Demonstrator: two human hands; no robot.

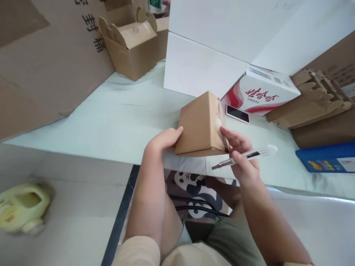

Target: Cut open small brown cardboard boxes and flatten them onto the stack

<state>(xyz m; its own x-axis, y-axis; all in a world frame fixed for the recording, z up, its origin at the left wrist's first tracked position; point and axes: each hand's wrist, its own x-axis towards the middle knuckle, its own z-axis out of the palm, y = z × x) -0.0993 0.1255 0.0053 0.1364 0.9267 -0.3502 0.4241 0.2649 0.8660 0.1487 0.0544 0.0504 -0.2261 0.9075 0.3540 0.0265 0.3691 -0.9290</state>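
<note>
A small brown cardboard box [202, 125] stands tilted at the near edge of a pale table [116, 122]. My left hand [163, 141] grips its left lower corner, fingers closed against the side. My right hand [242, 155] is on the box's right side, where tape runs along the seam. That hand holds a white utility knife [249, 155] with its blade pointing left, while its fingertips touch the box.
A black phone [237, 113] lies behind the box beside a red-and-white carton [260, 92]. Large white boxes [210, 55] stand at the back, brown cartons [133, 44] at the left and right, a blue pack [327, 157] at the right. A yellow jug [23, 207] sits on the floor.
</note>
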